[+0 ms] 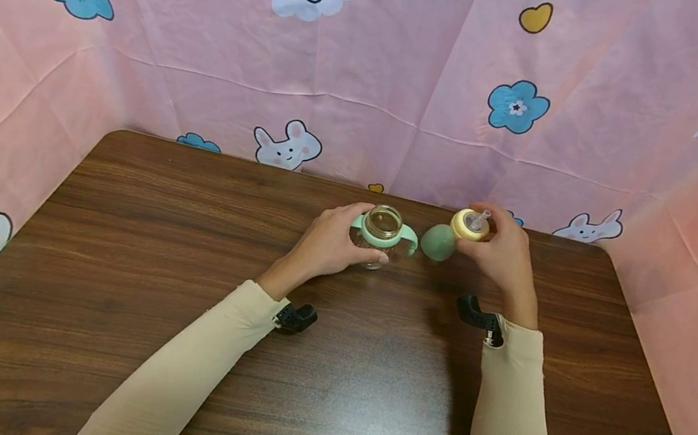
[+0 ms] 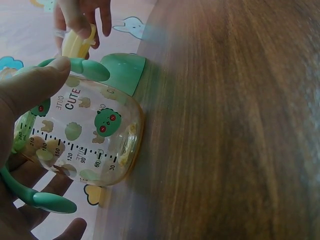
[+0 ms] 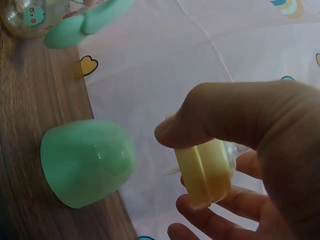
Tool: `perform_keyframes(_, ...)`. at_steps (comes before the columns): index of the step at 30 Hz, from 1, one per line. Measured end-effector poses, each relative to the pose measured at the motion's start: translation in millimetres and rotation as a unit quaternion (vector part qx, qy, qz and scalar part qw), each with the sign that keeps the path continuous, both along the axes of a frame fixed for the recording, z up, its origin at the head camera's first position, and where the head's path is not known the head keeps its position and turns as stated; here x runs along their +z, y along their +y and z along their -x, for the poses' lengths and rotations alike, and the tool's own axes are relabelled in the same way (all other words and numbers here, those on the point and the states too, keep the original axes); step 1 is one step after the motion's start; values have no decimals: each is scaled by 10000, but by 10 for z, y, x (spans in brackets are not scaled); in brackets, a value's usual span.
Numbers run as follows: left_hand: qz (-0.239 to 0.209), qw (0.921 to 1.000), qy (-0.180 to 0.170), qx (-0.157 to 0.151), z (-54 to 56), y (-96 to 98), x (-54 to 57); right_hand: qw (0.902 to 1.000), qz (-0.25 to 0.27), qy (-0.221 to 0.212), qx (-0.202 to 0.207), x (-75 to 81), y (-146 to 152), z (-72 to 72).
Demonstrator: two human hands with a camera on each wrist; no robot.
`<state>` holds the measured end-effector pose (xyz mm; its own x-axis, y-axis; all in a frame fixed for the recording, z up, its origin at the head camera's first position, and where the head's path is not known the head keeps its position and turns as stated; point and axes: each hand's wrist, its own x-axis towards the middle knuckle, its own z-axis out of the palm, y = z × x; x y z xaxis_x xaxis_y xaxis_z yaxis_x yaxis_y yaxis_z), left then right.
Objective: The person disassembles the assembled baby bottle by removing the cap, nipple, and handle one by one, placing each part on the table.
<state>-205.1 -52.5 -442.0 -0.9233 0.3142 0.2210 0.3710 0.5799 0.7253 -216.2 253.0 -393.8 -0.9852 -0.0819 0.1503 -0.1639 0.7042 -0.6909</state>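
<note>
My left hand [image 1: 334, 242] grips a clear baby bottle [image 2: 85, 135] with green handles, printed measuring marks and cartoon figures. Its mouth is uncovered, and it stands upright at the back of the table. In my right hand [image 1: 501, 251] is a yellow collar with a clear nipple [image 1: 470, 224], pinched between thumb and fingers and held above the table. A short pale tube pokes from the collar's underside in the right wrist view. Between the hands, a green dome-shaped cap [image 3: 90, 162] stands on the table, touched by neither hand.
The brown wooden table [image 1: 378, 376] ends just behind the bottle and cap. A pink cloth [image 1: 401, 72] with rainbows, clouds and rabbits hangs along the back and both sides. Each wrist carries a black camera mount [image 1: 477, 314].
</note>
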Motion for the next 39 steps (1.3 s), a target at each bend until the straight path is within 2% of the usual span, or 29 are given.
perform_keyframes(14, -21, 10000, -71, 4, 13, 3, 0, 9998, 29, -164, -137, -20, 66, 20)
perform_keyframes(25, 39, 9999, -126, 34, 11, 4, 4, 9997, -118, -69, -193, -43, 130, 20)
perform_keyframes(33, 53, 9999, -125, 51, 10, -1, 0, 9990, -187, -341, -241, -76, 157, 34)
perform_keyframes(39, 67, 9999, -106, 35, 7, -1, 1, 9984, -335, -393, -248, -124, 181, 51)
